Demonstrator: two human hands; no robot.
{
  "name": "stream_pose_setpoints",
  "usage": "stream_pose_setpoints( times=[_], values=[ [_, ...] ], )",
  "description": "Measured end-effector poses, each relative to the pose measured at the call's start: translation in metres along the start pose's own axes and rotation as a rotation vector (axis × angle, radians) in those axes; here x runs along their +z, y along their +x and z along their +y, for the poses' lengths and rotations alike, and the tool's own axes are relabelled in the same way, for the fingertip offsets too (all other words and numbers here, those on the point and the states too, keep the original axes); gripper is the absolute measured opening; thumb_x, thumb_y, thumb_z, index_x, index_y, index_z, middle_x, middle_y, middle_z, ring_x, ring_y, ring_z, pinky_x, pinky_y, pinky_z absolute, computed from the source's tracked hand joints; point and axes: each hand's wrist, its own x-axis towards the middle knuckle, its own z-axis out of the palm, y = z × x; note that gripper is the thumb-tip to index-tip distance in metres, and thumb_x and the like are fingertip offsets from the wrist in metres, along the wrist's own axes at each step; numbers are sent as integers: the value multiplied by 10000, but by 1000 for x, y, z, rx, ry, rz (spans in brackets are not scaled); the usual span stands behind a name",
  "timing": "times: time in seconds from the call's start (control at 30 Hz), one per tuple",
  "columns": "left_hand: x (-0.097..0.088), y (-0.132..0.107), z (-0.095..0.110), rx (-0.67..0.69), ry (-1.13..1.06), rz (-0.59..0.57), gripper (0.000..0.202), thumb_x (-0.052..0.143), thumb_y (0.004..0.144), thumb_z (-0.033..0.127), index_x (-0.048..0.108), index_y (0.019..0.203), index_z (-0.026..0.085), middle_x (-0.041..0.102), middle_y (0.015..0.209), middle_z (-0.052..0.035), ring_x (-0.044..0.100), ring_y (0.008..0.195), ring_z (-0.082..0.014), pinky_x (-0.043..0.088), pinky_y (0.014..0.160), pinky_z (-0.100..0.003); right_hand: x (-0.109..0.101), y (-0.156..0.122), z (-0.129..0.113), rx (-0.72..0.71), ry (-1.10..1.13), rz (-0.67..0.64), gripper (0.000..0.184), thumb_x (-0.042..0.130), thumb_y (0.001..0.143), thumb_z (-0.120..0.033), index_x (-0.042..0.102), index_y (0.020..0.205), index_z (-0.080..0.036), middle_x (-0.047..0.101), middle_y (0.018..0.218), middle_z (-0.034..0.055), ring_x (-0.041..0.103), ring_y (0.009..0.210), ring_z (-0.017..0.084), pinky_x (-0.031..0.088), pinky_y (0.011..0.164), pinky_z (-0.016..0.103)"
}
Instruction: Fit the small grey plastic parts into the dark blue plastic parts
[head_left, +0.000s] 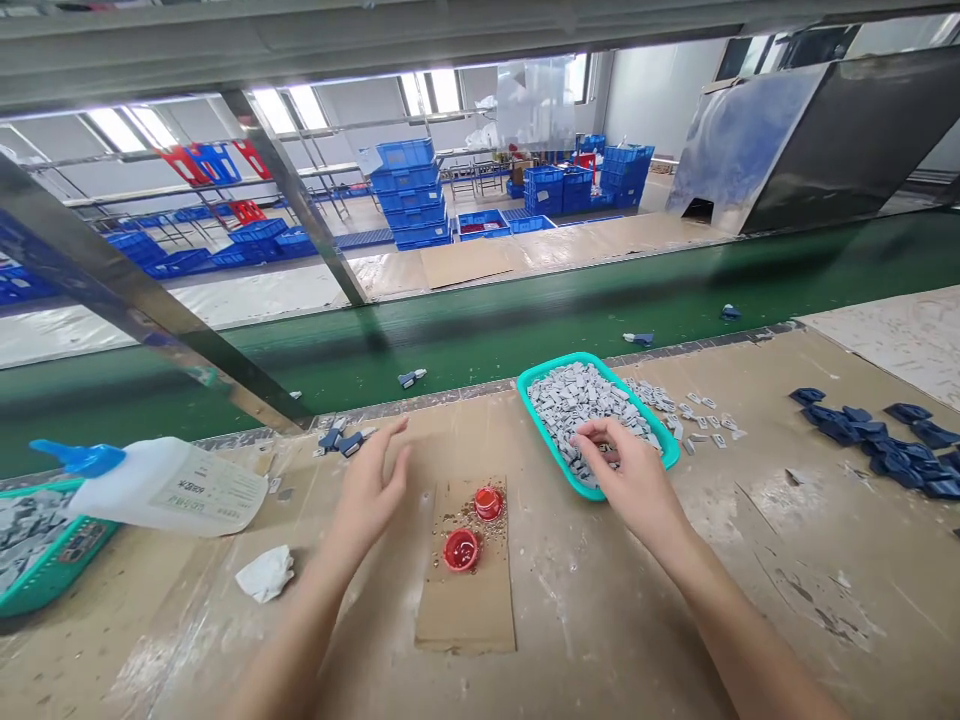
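Sitting toward the cardboard strip's (465,615) far edge: two red cups (460,550), the nearer with liquid in it. Right hand (634,470) reaches over the teal basket's (670,452) near edge, fingertips curled together at the grey pieces (566,400); can't tell if they've got one. Left hand (373,485) is relaxed, thumb apart, gripping nothing, beside blue pieces (330,438) at the workbench's (562,610) far edge. Beyond: green belt (487,345), then stacked blue crates (409,195).
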Motion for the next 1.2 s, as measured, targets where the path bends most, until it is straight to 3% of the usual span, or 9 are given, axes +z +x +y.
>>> stream_pose_setpoints(
  times=[0.1,0.17,0.27,0.37,0.5,0.63,0.77,0.97,1.2],
  values=[
    [-9,-37,10,-84,-84,16,364,454,910,353,535,1250,252,599,1281,-52,549,1189,-229,449,996,-412,9,-8,-7,-19,172,-81,284,512,911,-384,603,1141,-243,704,957,52,650,892,211,499,708,308],
    [-10,-49,14,-107,-98,53,338,464,906,351,568,1209,245,628,1232,-51,584,1136,-227,467,974,-404,17,-14,-11,-25,265,-174,283,528,906,-387,644,1116,-238,718,956,57,659,897,211,508,699,302],
    [-6,-52,15,-43,-46,104,308,457,904,316,588,1167,221,649,1173,-63,591,1111,-235,460,978,-409,28,-24,-16,8,388,-297,212,569,883,-366,704,958,-221,732,972,65,669,907,214,529,716,309],
    [2,-50,8,42,74,83,304,422,910,267,585,1158,203,640,1158,-87,561,1130,-254,430,1008,-434,39,-31,-17,23,468,-354,165,589,869,-328,713,908,-226,723,1023,63,660,942,210,534,731,310],
    [12,-54,-8,62,203,-18,340,356,931,243,577,1180,175,589,1231,-127,508,1174,-281,405,1028,-453,51,-34,-16,20,452,-362,154,642,830,-342,726,874,-220,722,943,58,662,854,197,515,685,298],
    [18,-59,-14,57,263,-104,383,311,940,235,577,1199,139,553,1272,-168,489,1192,-304,414,1016,-463,61,-34,-18,192,485,-318,237,689,782,-399,695,882,-184,739,865,79,688,817,218,510,644,299],
    [19,-60,-11,49,305,-117,398,301,937,220,564,1221,126,528,1297,-184,460,1228,-322,404,1024,-479,67,-35,-21,282,513,-326,278,716,753,-422,665,830,-161,750,813,97,694,788,213,503,663,298],
    [21,-62,-11,59,358,-135,404,305,928,179,548,1242,106,501,1322,-192,431,1257,-332,390,1039,-473,76,-33,-16,311,522,-377,335,707,748,-476,633,808,-155,738,741,76,601,583,129,440,567,257],
    [23,-64,-15,63,329,-136,417,332,897,130,532,1262,130,485,1336,-186,420,1276,-336,400,1032,-477,83,-32,-11,299,527,-375,343,706,746,-481,629,813,-154,731,738,75,583,589,125,426,562,252]
  ],
)
